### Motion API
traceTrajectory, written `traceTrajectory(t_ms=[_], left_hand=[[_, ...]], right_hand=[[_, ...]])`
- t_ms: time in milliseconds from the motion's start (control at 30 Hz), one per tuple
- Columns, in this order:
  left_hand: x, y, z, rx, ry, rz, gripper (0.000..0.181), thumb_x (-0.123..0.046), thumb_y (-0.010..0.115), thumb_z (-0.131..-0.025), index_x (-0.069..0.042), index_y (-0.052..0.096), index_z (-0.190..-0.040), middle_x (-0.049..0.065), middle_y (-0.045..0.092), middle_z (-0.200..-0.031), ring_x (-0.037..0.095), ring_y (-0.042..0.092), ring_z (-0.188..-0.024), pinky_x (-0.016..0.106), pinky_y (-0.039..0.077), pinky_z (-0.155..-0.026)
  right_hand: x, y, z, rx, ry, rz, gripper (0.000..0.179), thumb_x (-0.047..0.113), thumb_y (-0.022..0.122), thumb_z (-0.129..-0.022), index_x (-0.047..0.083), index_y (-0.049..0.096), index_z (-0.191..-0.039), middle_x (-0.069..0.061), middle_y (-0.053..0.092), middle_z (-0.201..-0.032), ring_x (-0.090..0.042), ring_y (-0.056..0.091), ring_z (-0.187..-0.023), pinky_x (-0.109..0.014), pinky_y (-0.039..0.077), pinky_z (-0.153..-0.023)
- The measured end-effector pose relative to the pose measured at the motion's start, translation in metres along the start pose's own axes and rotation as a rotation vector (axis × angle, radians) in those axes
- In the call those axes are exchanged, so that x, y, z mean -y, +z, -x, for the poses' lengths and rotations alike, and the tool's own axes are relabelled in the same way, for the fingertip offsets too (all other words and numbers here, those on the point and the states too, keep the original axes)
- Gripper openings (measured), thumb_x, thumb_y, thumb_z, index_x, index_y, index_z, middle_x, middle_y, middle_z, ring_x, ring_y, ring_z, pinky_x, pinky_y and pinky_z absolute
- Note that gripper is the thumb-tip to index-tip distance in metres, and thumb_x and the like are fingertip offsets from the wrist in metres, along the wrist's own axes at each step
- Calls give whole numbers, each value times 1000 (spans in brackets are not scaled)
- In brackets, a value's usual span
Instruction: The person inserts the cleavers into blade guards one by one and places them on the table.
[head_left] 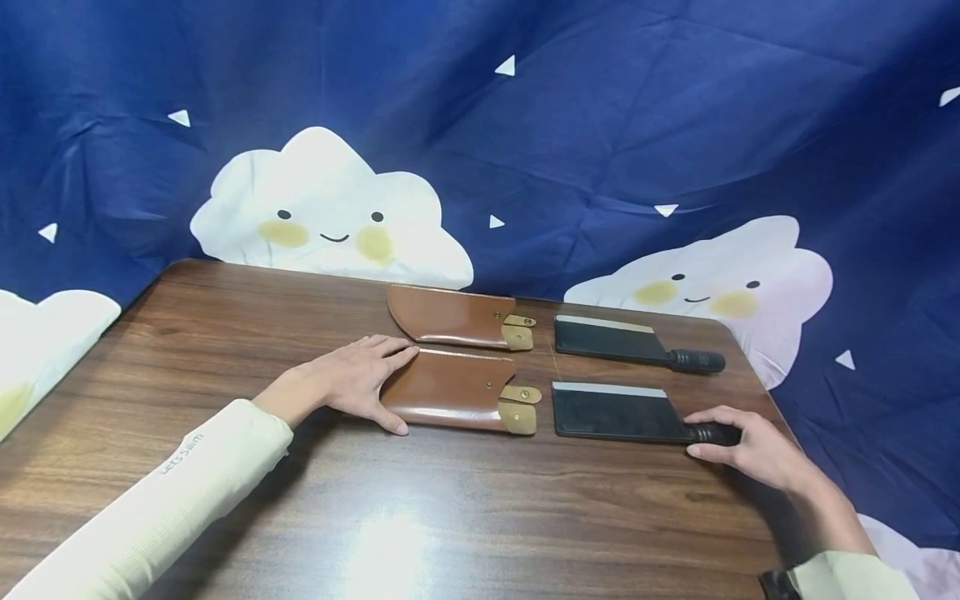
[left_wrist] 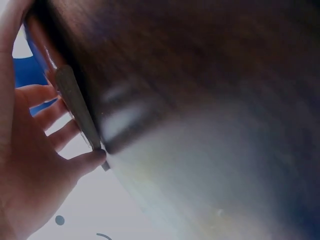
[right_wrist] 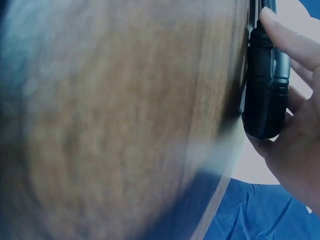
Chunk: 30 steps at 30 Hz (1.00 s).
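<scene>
A brown leather knife sheath (head_left: 450, 387) with tan snap straps lies at the middle of the table. My left hand (head_left: 367, 379) grips its left end, thumb at the near edge and fingers at the far edge; the left wrist view shows the thumb against the sheath's end (left_wrist: 77, 107). To the right lies a cleaver (head_left: 615, 412) with a black blade, pale edge and black handle. My right hand (head_left: 757, 450) holds the handle (right_wrist: 267, 82) between thumb and fingers. The blade rests flat on the table, apart from the sheath.
Behind these lie a second brown sheath (head_left: 450, 317) and a second black cleaver (head_left: 611, 338). The brown wooden table (head_left: 562, 525) ends at a blue curtain (head_left: 600, 108) with cloud prints. Its right edge runs close by my right hand.
</scene>
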<state>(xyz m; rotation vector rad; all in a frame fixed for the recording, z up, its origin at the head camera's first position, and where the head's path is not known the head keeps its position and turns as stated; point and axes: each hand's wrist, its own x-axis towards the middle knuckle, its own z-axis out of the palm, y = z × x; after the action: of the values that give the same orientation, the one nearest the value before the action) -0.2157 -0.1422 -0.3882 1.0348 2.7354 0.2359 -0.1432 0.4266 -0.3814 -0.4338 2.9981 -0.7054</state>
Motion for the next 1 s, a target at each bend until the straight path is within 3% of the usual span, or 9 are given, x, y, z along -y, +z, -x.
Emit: traceTrajectory(t_ms=[300, 567, 833, 1000], left_hand=[[2, -3, -2, -44, 13, -19, 120, -79, 70, -71, -5, 34, -158, 14, 35, -159, 32, 34, -143, 50, 34, -113], [10, -7, 5, -120, -8, 0, 120, -80, 70, -69, -8, 35, -158, 11, 36, -158, 31, 34, -142, 56, 35, -108], [15, -13, 6, -208, 1, -18, 118, -78, 72, -68, -7, 37, -157, 10, 39, -157, 30, 36, -140, 55, 33, -107], [15, -14, 7, -220, -2, -18, 116, -77, 72, -69, -8, 39, -156, 8, 41, -155, 29, 35, -140, 55, 30, -108]], right_hand=[[-1, -3, 0, 14, 36, -8, 39, 27, 86, -82, 12, 74, -116, -9, 71, -110, -4, 59, -92, -21, 44, -74], [-3, 0, -1, 35, 38, -35, 37, 24, 85, -83, 9, 74, -114, -9, 71, -107, -5, 57, -86, -23, 44, -71], [-5, 2, 2, -30, 25, -44, 34, 24, 87, -81, 10, 76, -110, -5, 71, -101, -3, 58, -83, -20, 43, -70], [-5, 2, 1, -78, -3, -55, 31, 21, 87, -80, 10, 76, -107, -4, 70, -100, -2, 58, -83, -17, 43, -70]])
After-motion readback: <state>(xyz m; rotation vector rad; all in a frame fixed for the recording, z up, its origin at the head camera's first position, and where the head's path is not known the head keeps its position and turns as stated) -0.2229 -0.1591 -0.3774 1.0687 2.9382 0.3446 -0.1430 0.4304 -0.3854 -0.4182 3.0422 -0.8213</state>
